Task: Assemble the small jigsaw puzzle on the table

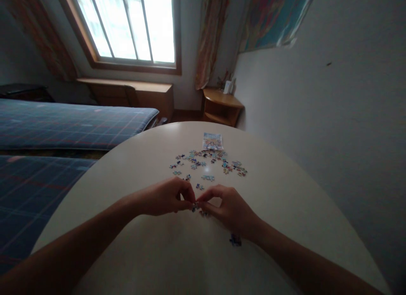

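Observation:
My left hand and my right hand meet fingertip to fingertip above the near part of the round table. Each hand pinches thumb against forefinger on small jigsaw puzzle pieces, which are partly hidden by the fingers. Just under my right fingers lie more puzzle pieces. A dark joined bit of puzzle rests beside my right wrist. Beyond the hands, a small pair of pieces and a pale joined strip lie flat.
Many loose puzzle pieces spread across the table's middle, with a printed picture sheet behind them. Beds with plaid covers stand to the left. A wooden corner shelf is past the far edge, and a wall runs along the right.

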`<action>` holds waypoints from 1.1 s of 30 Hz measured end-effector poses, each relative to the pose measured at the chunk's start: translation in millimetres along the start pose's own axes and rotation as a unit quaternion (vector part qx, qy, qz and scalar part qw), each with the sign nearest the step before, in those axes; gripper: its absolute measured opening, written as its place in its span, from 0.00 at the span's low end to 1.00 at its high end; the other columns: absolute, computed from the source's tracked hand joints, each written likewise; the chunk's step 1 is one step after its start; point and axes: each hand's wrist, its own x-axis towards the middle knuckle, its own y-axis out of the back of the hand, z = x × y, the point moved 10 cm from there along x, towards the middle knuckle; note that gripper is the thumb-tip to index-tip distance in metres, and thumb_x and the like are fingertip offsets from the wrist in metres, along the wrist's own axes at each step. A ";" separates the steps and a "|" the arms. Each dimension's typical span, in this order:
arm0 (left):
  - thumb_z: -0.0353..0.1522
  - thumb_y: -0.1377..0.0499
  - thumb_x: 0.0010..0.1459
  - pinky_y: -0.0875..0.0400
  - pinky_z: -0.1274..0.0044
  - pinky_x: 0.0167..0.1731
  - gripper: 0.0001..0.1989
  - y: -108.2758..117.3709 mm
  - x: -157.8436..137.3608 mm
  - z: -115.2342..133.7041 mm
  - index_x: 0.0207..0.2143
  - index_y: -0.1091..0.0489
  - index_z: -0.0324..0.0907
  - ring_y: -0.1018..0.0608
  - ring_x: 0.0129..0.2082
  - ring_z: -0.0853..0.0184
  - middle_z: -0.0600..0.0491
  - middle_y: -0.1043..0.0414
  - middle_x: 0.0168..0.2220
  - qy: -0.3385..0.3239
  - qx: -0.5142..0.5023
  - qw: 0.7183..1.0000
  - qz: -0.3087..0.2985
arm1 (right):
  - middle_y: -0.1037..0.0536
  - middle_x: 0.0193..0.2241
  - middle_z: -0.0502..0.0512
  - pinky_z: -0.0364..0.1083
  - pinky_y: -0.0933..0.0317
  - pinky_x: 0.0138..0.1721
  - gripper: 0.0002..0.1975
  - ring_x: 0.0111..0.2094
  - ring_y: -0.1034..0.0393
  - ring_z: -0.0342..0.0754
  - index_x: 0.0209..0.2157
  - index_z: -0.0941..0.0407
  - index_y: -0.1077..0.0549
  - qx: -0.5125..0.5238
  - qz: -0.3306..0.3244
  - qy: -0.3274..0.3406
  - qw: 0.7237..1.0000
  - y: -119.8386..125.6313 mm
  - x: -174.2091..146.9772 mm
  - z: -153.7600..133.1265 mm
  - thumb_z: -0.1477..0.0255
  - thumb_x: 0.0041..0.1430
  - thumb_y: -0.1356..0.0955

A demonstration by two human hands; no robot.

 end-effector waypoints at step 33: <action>0.26 0.43 0.51 0.34 0.76 0.34 0.10 -8.1 -9.3 17.9 0.31 0.22 0.46 0.22 0.32 0.64 0.55 0.20 0.32 -0.053 0.222 0.972 0.064 | 0.22 0.42 0.61 0.54 0.40 0.45 0.14 0.43 0.30 0.56 0.46 0.57 0.27 -0.384 -0.098 0.166 0.903 -49.6 -46.5 -44.8 0.69 0.58 0.30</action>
